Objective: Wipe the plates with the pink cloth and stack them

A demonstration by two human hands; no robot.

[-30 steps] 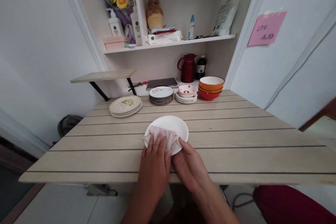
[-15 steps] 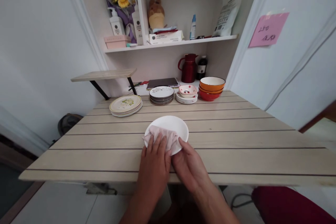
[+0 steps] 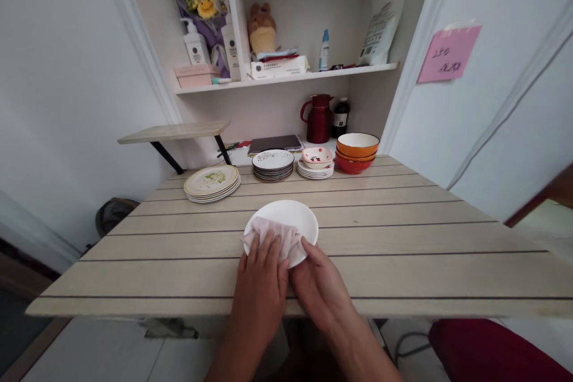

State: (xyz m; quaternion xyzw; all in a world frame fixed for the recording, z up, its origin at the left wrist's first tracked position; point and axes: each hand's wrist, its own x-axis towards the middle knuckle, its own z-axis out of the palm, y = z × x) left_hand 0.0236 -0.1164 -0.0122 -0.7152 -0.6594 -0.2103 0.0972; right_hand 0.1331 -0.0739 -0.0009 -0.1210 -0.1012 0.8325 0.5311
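A white plate (image 3: 299,215) is held over the near part of the table, tilted a little toward me. My right hand (image 3: 321,283) grips its near right rim, with the thumb on top and the fingers underneath, partly hidden. On the plate's near left side lies a crumpled pale pink cloth (image 3: 275,231). My left hand (image 3: 262,277) presses that cloth against the plate, its fingers together on top of the fabric and its thumb close to the near rim.
Along the back of the wooden table (image 3: 403,233) stand cream plates (image 3: 212,182), dark-rimmed plates (image 3: 273,162), small white plates with a pink bowl (image 3: 317,158) on top, and orange and red bowls (image 3: 357,152). A small raised shelf (image 3: 174,132) stands at left; a red jug (image 3: 319,119) is behind.
The whole view has shifted slightly. My hands, the cloth and the plate keep nearly the same places relative to one another.
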